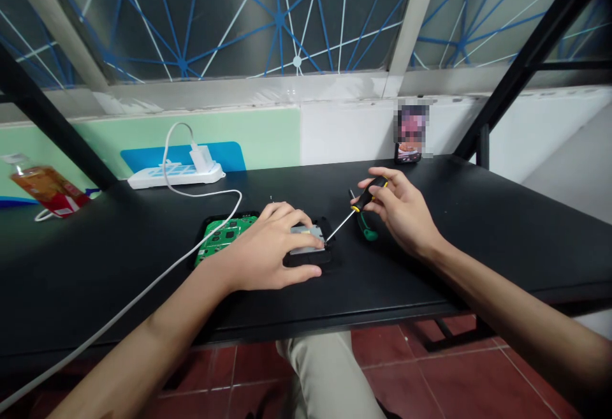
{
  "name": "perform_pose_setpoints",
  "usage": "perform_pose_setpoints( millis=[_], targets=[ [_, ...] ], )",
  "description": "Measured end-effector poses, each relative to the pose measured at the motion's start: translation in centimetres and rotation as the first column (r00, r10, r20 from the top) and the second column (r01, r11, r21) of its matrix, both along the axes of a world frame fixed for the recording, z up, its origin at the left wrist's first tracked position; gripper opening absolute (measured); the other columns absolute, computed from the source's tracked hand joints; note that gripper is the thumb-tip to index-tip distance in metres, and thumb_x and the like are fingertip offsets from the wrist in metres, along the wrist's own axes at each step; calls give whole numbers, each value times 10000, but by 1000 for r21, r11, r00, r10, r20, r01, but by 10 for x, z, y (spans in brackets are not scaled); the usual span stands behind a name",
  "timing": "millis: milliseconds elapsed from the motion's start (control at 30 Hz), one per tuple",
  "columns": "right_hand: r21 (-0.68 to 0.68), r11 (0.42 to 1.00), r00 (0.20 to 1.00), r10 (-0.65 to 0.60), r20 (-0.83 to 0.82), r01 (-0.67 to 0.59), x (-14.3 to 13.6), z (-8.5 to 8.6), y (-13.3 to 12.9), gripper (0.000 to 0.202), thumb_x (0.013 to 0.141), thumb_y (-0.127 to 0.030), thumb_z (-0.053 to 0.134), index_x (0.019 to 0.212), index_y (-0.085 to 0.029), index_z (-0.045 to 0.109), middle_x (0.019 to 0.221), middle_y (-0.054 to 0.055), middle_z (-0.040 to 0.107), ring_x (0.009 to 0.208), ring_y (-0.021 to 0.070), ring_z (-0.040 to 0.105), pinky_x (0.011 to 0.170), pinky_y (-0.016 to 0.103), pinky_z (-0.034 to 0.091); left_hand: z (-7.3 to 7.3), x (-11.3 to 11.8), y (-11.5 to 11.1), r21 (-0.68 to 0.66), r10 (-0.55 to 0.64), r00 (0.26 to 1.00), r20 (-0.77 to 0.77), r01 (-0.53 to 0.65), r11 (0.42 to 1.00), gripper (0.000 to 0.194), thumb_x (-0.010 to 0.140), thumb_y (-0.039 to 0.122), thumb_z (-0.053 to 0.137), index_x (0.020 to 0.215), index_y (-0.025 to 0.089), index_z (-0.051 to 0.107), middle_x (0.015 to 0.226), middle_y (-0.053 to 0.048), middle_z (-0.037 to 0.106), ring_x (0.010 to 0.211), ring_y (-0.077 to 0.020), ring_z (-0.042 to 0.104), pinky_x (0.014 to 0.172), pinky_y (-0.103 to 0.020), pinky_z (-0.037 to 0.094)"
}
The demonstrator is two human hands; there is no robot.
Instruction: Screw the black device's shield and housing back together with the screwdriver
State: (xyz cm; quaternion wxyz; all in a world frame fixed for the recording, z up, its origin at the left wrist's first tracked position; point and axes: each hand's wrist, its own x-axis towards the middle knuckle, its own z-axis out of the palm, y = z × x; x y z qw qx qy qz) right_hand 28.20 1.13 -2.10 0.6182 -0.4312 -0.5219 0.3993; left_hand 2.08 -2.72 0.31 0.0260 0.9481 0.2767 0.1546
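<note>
Desk (488, 215) spans my feed. Left hand (270, 250) spread wide over the case (312, 257), seemingly bracing it rather than gripping. Right hand (401, 212) closed round the driver (369, 194). Board (227, 233) left of the case, perhaps parked aside. Case lies mid-desk. Driver slants, I judge, to bring its tip (327, 241) to the case's right end.

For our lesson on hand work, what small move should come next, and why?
Probably a gentle turn of the screwdriver: the right hand grips it, its tip appears to meet a corner of the black casing, and the left hand rests over that casing. What the tip engages is too small to make out.
</note>
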Motion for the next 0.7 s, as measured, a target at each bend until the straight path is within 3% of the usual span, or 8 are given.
perform_pose_setpoints(
  millis=[233, 700],
  targets=[
    [35, 999, 1000, -9, -13, 10, 2, -1, 1, 285, 808, -273, 669, 1082, -288, 591, 977, -19, 672, 712, 137, 718, 682, 291, 583, -1, 1, 0, 57, -11, 999, -42, 13, 998, 292, 927, 472, 650, 1157, 298, 695, 1170, -70, 617, 1120, -279, 534, 1032, -478, 333],
    [62, 998, 1000, -2, 24, 0, 4, 0, 0, 280, 835, -253, 652, 1104, -291, 586, 990, -21, 671, 724, 132, 725, 662, 269, 585, 0, 2, 0, 38, -7, 1000, -28, 8, 999, 278, 920, 457, 658, 1148, 303, 702, 1163, -64, 612, 1107, -283, 532, 1010, -475, 347]
  ],
)
